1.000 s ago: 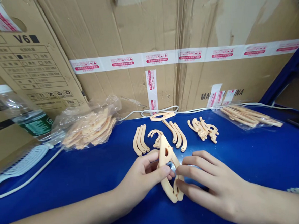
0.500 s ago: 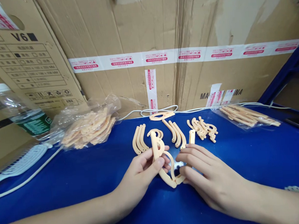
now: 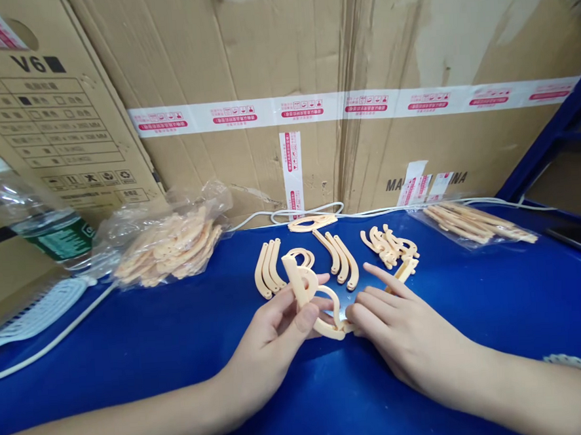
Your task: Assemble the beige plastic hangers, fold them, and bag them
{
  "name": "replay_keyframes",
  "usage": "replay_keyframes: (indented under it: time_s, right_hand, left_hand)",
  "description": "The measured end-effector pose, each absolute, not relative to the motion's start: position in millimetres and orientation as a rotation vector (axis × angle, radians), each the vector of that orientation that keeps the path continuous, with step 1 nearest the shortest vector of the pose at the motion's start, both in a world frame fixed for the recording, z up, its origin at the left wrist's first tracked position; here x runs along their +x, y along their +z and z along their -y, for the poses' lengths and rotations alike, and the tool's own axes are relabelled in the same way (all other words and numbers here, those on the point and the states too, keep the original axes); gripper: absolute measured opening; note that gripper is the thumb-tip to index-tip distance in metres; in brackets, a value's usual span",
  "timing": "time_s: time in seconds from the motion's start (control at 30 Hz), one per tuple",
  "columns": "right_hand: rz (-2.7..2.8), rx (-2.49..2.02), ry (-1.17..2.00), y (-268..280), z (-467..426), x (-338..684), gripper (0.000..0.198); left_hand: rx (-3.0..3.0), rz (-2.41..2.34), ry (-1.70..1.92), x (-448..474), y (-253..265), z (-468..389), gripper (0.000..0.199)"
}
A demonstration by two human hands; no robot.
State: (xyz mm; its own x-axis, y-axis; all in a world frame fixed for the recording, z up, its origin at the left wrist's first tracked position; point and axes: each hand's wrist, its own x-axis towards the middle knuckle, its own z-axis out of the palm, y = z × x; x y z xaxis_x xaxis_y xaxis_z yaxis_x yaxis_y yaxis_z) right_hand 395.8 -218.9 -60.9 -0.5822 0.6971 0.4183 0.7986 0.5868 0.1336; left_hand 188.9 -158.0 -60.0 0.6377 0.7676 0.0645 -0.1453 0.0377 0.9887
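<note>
The left hand [image 3: 278, 333] has its fingers closed around one arm of a jointed cream piece [image 3: 302, 286] above the blue counter [image 3: 181, 355]; the right hand's [image 3: 400, 325] fingers are closed on its other arm, index finger extended. Just beyond lie curved strips [image 3: 351, 261] in two groups, with small hooked pieces [image 3: 390, 245] to the right. Farther back stands cardboard [image 3: 248, 161].

"V6" [image 3: 29, 64] marks the left carton [image 3: 52, 114]; "MA" [image 3: 393, 185] and "NA" [image 3: 459, 178] the back cardboard [image 3: 389, 146].
</note>
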Motion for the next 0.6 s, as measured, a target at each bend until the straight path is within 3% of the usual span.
replay_keyframes:
  time_s: [0.1, 0.3, 0.43, 0.6]
  right_hand:
    - [2.500, -1.211, -0.473, -63, 218, 398, 0.029]
    - [2.449, -1.097, -0.669, -57, 226, 390, 0.031]
    - [2.384, -0.908, -0.878, -44, 222, 398, 0.021]
    - [2.264, -1.166, -0.613, -32, 191, 446, 0.021]
  left_hand:
    - [1.258, -0.588, 0.725, 190, -62, 157, 0.044]
    - [1.226, -0.607, 0.691, 188, -61, 156, 0.037]
    - [1.166, -0.622, 0.735, 188, -61, 155, 0.034]
    - [1.175, -0.581, 0.731, 188, -61, 156, 0.030]
